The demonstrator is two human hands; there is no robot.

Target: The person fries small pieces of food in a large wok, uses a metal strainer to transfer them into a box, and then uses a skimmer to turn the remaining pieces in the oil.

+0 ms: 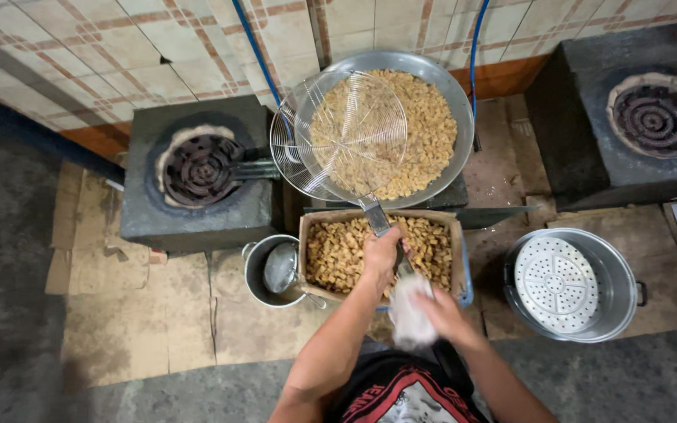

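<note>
On the cardboard-strewn floor by the tiled wall, your left hand (381, 254) and right hand (440, 309), fingers wrapped around its handle, hold the round wire skimmer (344, 135) over the wide metal pan of golden fried pieces (432, 133); scooping is in hand, and next you'd likely need a steady dip and lift.

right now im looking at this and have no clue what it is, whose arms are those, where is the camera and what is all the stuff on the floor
There is no machine here: the arms belong to a person, and the single camera sits on their head, looking straight down. Their left hand grips the handle of a round wire skimmer, and their right hand holds its end, wrapped in white cloth. The skimmer hangs over a wide metal pan full of small golden fried pieces. Below it sits a box of the same pieces, a small pot with a ladle, and a steel pot with a perforated insert. Two dark burners flank the pan.
</note>
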